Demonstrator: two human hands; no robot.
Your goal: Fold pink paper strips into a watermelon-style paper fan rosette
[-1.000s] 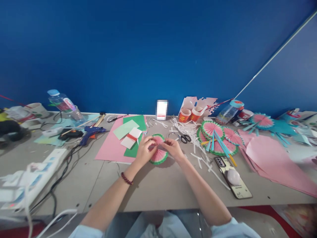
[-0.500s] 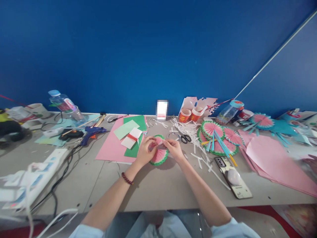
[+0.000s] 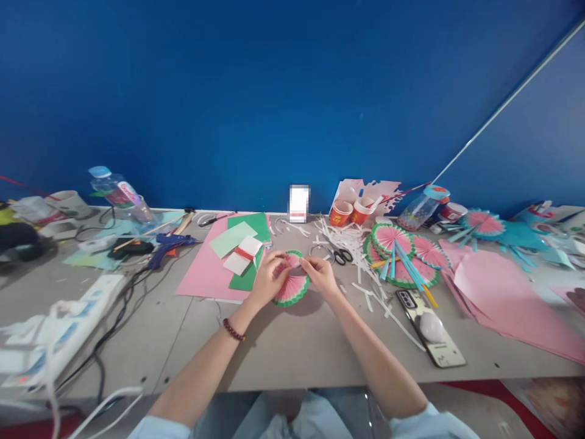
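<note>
A pleated paper fan (image 3: 292, 289), pink with a green scalloped edge like a watermelon, spreads between my two hands above the table. My left hand (image 3: 271, 277) is closed on its left side, thumb and fingers pinching the folds. With thumb and forefinger together, my right hand (image 3: 320, 275) pinches at the fan's right side near the middle, where a small pale piece shows; I cannot make out what that piece is. Left of my hands lie green paper (image 3: 247, 277) and a small white booklet (image 3: 244, 255) on a pink sheet (image 3: 201, 274).
Right of my hands are black-handled scissors (image 3: 342, 256), white paper strips (image 3: 368, 296), finished watermelon fans (image 3: 393, 244) and a phone (image 3: 432, 329). Red paper cups (image 3: 341, 213) stand at the back. A blue glue gun (image 3: 169, 246) and a power strip (image 3: 77, 326) lie at left.
The lower part of the fan has shifted slightly to the left. Both hands keep their pinch and have hardly moved.
</note>
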